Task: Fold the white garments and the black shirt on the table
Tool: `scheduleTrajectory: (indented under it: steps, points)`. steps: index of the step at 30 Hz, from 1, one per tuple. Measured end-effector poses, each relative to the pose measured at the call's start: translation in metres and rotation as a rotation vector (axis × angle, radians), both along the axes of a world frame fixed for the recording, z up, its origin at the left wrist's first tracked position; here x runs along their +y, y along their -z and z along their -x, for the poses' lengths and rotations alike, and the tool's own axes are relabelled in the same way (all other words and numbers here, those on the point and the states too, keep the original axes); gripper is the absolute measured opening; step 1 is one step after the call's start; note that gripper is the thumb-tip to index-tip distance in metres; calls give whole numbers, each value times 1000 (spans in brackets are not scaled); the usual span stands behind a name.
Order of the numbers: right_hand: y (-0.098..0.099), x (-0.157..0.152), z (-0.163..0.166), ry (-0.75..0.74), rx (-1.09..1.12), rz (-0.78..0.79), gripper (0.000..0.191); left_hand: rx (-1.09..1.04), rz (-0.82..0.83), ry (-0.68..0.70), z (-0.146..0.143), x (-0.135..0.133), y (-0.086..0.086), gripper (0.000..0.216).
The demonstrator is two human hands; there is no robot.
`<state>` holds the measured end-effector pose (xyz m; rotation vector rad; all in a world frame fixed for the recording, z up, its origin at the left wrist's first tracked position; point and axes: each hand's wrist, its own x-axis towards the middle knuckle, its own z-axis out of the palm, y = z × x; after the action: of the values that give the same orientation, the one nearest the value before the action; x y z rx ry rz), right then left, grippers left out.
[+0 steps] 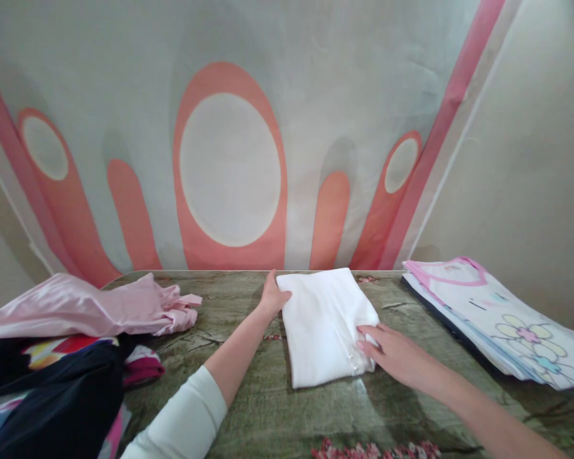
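Note:
A white folded garment [323,328] lies flat on the wood-patterned table, with a shiny, partly see-through patch near its lower right side. My left hand [272,296] rests at the garment's upper left edge, thumb spread towards the cloth and fingers stretched out along the side. At the right edge, my right hand [385,347] has its fingertips and thumb on the fabric, which bunches slightly there. The undersides of the right fingers are partly hidden.
Loose clothes pile up at the left, with a pink garment [105,306] above a black one [71,389]. On the right stands a neat stack of folded shirts [483,312], a flower print on top. The table [249,395] meets a patterned wall [229,172] at the back.

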<state>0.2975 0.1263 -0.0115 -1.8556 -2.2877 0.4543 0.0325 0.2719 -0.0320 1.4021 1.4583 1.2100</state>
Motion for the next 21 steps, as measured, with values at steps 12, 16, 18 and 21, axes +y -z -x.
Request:
scheduleTrajectory:
  steps: [12,16,18,21]
  points:
    - [10,18,-28,257,207,38,55,196,-174,0,3,47,22,65]
    - [9,12,-21,209,213,53,55,198,-147,0,7,46,23,61]
    - [7,12,-24,219,187,35,53,198,-134,-2,7,46,23,60]
    - [3,20,-40,221,121,41,51,202,-126,-15,7,47,23,60]
